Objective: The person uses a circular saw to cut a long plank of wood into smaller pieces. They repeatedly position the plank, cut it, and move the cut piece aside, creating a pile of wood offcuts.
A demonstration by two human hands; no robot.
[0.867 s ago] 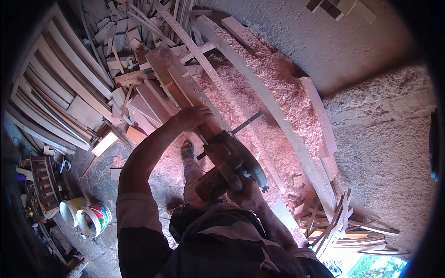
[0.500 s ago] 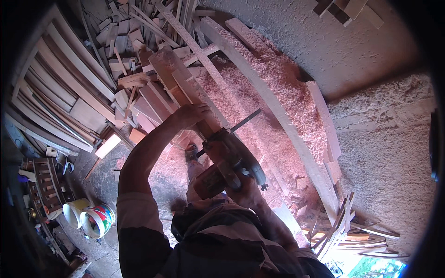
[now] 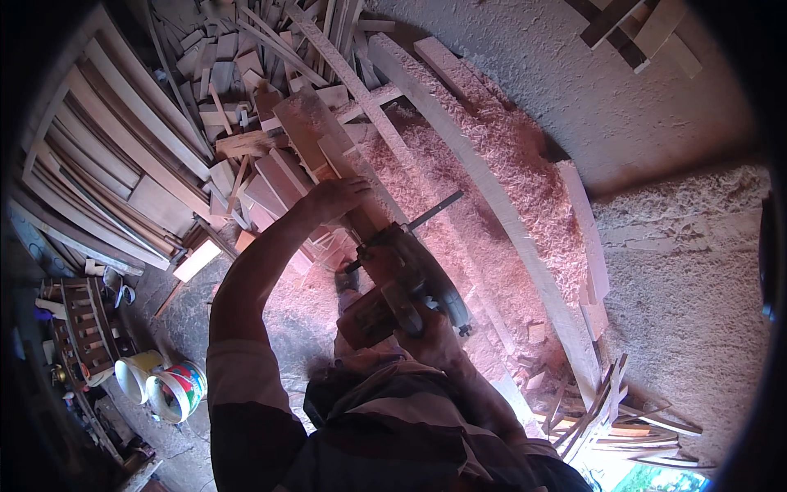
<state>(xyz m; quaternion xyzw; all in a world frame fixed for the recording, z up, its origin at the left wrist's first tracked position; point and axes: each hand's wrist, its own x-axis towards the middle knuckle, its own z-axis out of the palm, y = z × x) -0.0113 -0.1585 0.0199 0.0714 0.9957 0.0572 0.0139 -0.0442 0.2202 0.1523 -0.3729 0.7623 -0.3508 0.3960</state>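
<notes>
While left hand [image 3: 338, 199] fingers press flat on plank [image 3: 316, 135], right hand [image 3: 433, 340] fingers grip power planer [image 3: 406, 287]

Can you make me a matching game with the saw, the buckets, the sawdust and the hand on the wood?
Things:
1. power saw
2. buckets
3. sawdust
4. left hand

Places:
A. heaped along the long plank
B. pressing on the board ahead of the saw
C. on the floor at lower left
D. gripped by the right hand

Pairs: 1-D, 2-C, 3-A, 4-B
</notes>
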